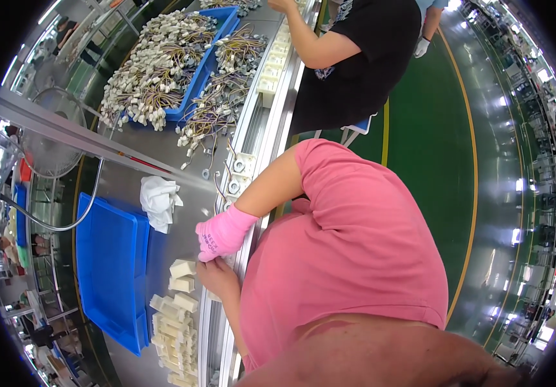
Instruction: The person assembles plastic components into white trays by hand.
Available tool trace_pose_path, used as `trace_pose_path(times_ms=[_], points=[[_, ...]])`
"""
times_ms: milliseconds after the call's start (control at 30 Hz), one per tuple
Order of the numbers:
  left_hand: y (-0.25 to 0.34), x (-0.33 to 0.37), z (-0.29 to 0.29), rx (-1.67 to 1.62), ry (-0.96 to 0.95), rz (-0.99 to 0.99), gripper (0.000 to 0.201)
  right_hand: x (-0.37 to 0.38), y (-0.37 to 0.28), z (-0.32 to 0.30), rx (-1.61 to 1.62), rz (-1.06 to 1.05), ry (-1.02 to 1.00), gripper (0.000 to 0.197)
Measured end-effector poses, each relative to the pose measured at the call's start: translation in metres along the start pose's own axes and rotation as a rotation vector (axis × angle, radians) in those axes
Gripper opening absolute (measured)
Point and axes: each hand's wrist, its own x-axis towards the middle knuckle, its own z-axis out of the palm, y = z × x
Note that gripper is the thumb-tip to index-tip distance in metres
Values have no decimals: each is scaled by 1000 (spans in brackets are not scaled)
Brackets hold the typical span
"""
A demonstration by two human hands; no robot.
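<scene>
Your bare hand [217,276] at cream blocks [182,268] on the desk [162,151], fingers curled (grasp unclear), pink-gloved hand [221,233] clenched just above, blue tray [111,271] beside.

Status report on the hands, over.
Right hand, pink glove, curled at bench rail. Left hand bare, beside cream plastic blocks. Grip unclear. White rag, blue tray nearby.

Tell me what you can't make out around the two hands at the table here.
Head view only:
- Gloved hand: palm and fingertips curl away, so any grip is hidden.
- Bare hand: fingertips hidden behind its own knuckles.
- Cream plastic blocks: details too small, the pile cut off by the lower rim.
</scene>
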Motion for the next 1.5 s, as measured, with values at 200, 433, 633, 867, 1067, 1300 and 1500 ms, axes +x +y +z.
trace_pose_path(times_ms=[200,433,633,867,1067,1300,1500], points=[[-15,-2,7,-143,-33,-57,15,2,-3,-2,132,194,-178,24],[-14,-3,10,-171,0,-86,14,9,1,-2,105,184,-234,26],[-13,-4,10,-160,10,-36,13,5,-3,6,79,202,-143,25],[-17,-4,12,-167,17,-39,13,4,-7,4,86,218,-122,23],[-10,-4,10,-172,37,-42,13,3,-8,8,102,256,-120,23],[-10,-6,9,-178,30,-63,13,5,-5,8,119,194,-148,22],[-9,-5,8,-193,7,-79,14,4,-6,6,131,203,-163,21]])
